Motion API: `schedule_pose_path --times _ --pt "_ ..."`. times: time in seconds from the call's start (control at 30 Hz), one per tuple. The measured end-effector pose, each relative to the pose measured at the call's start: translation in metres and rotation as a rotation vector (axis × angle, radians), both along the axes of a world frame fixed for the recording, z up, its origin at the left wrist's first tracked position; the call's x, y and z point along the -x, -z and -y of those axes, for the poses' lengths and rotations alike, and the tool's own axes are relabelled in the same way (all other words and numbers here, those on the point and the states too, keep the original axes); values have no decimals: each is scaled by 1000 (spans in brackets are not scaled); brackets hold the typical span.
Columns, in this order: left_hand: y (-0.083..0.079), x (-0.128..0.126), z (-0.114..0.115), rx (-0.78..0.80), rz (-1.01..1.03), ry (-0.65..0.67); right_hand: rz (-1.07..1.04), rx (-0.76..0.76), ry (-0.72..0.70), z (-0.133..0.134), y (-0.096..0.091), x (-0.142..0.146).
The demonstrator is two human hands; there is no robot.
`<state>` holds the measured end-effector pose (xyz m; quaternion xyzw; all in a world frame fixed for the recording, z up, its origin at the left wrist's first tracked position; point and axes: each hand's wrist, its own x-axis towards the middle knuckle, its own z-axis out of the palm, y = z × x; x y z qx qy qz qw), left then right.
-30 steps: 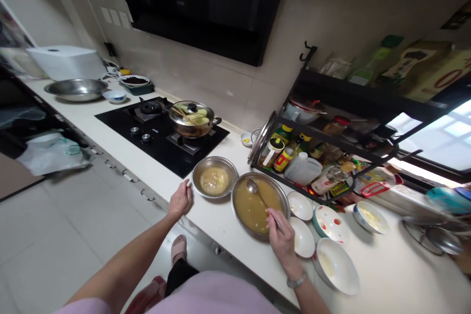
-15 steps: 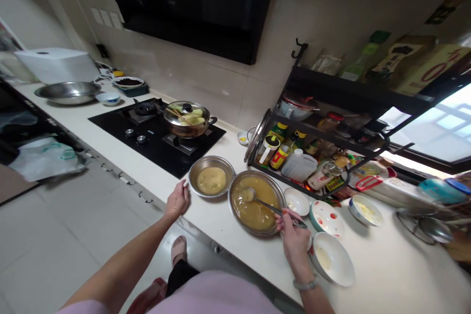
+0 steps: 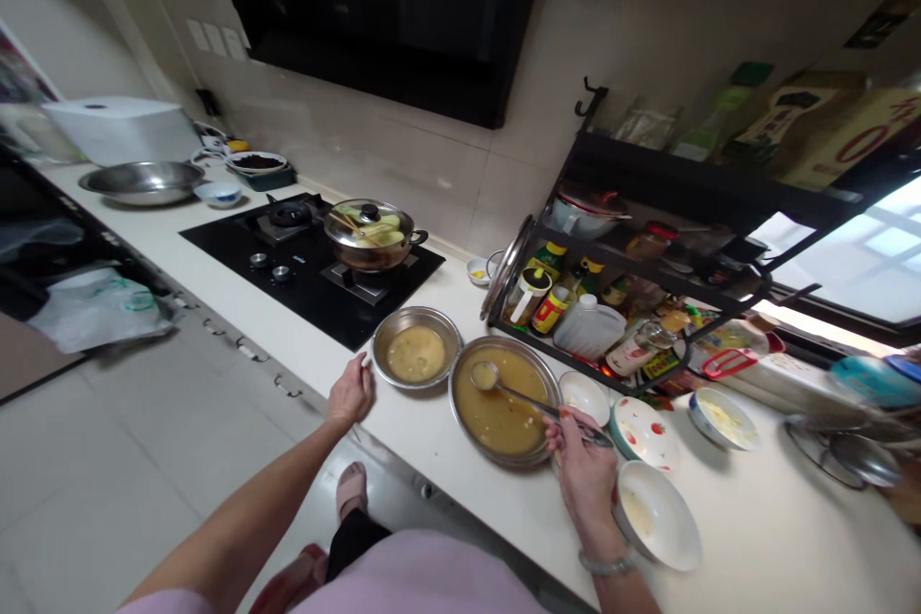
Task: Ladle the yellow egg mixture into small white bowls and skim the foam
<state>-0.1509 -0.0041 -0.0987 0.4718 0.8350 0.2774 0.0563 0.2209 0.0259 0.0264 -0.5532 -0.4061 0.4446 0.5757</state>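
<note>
My right hand (image 3: 584,466) is closed round the handle of a metal ladle (image 3: 514,388). The ladle's bowl is lifted a little over the far side of a large steel bowl (image 3: 545,378) full of yellow-brown liquid. My left hand (image 3: 350,394) rests on the counter's front edge, fingers loosely curled and holding nothing, just left of a smaller steel bowl (image 3: 415,354) with paler batter. A white bowl (image 3: 658,527) sits right beside my right wrist.
Small white bowls (image 3: 583,396) and a strawberry-print bowl (image 3: 643,433) stand right of the large bowl. A black rack (image 3: 619,307) of bottles is behind them. A lidded pot (image 3: 371,235) sits on the black hob (image 3: 302,273). A wide steel basin (image 3: 142,178) lies far left.
My right hand has drawn back to the right and lifted the ladle from deep in the liquid to just above it. My left hand has stayed put.
</note>
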Motion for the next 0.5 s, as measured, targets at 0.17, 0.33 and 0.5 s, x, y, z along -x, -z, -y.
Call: schedule_pose_path --times 0.17,0.33,0.5 --pt "3 2 0 -3 -1 10 -29 -30 -52 -8 -12 23" --pt "6 3 0 -2 -7 22 -49 -68 -147 -23 -18 59" --pt "6 2 0 8 -2 16 96 -135 -281 -29 -8 87"
